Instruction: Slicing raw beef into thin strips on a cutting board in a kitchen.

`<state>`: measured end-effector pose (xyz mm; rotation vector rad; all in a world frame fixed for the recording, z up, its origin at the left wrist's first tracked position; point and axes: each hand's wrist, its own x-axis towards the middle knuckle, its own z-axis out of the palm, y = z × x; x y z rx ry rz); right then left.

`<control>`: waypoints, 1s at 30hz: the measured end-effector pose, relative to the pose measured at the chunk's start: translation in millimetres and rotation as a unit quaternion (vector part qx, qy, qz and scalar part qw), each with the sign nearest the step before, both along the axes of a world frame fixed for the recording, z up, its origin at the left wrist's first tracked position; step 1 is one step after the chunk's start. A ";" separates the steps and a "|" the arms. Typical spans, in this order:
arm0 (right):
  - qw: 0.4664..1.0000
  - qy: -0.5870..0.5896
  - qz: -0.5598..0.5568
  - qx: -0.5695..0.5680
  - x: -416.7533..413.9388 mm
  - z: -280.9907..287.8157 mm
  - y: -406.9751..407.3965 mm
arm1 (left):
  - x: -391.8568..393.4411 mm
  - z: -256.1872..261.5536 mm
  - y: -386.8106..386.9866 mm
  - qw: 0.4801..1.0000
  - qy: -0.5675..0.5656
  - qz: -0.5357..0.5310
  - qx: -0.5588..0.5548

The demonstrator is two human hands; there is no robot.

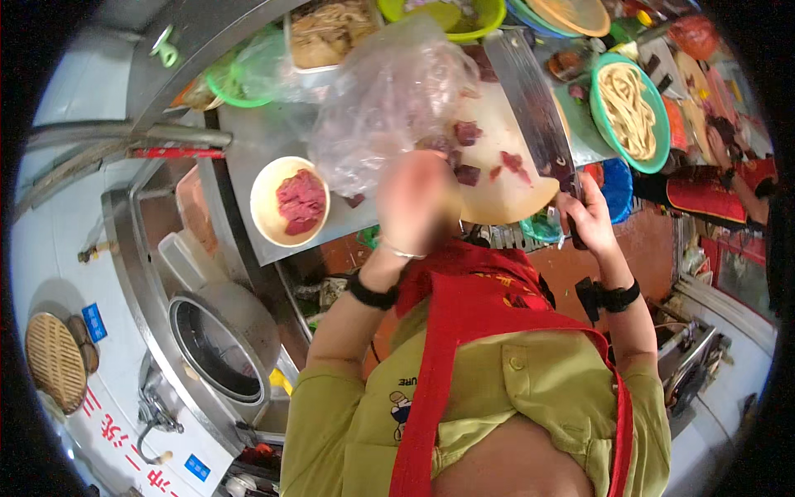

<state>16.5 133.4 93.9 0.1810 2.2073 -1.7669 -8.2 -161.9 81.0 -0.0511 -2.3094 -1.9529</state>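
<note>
My right hand [589, 214] grips a cleaver by its dark handle. The cleaver's broad steel blade [528, 93] extends away from me over the right side of a round cutting board [497, 202]. Blurred in part, my left hand [413, 196] is at the board's near left edge, against a clear plastic bag [391, 93]. What its fingers hold, if anything, is hidden. Dark red meat pieces [467, 132] lie on the board beside the bag. To the left, a cream bowl [264, 220] contains sliced raw meat [301, 202] on the steel counter [348, 227].
A teal basin of noodles [627, 112] stands to the right. Behind the bag are a metal tray of food [332, 31] and a yellow-green basin [478, 28]. At left, a sink holds a large metal pot [248, 323]. Another person's arm [742, 186] shows at far right.
</note>
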 end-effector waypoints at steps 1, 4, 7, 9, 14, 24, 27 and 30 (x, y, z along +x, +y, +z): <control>1.000 -0.022 -0.002 0.007 7.0 -2.8 18.8 | -1.5 -15.1 20.2 0.997 -0.057 -0.039 -0.025; 0.997 -0.039 0.029 0.066 32.8 -8.5 56.4 | -2.7 -75.8 51.3 0.975 0.016 -0.045 -0.216; 0.983 -0.076 0.112 0.127 54.9 -17.6 85.6 | -6.1 -96.4 64.0 0.925 0.086 -0.044 -0.368; 0.972 -0.070 0.170 0.144 61.2 -26.4 95.7 | -9.0 -103.3 65.2 0.900 0.107 -0.056 -0.419; 0.956 -0.047 0.214 0.196 48.3 -39.6 107.3 | -13.6 -94.1 74.6 0.949 -0.011 -0.072 -0.307; 0.922 0.065 0.204 0.322 14.8 -72.7 88.6 | 12.5 -24.7 127.8 0.980 0.049 -0.112 0.154; 0.925 0.141 0.189 0.297 16.9 -77.2 82.7 | 14.3 -6.5 127.6 0.987 0.070 -0.119 0.087; 0.926 0.150 0.178 0.297 17.2 -76.4 77.7 | 19.3 2.6 126.6 0.990 0.076 -0.085 0.083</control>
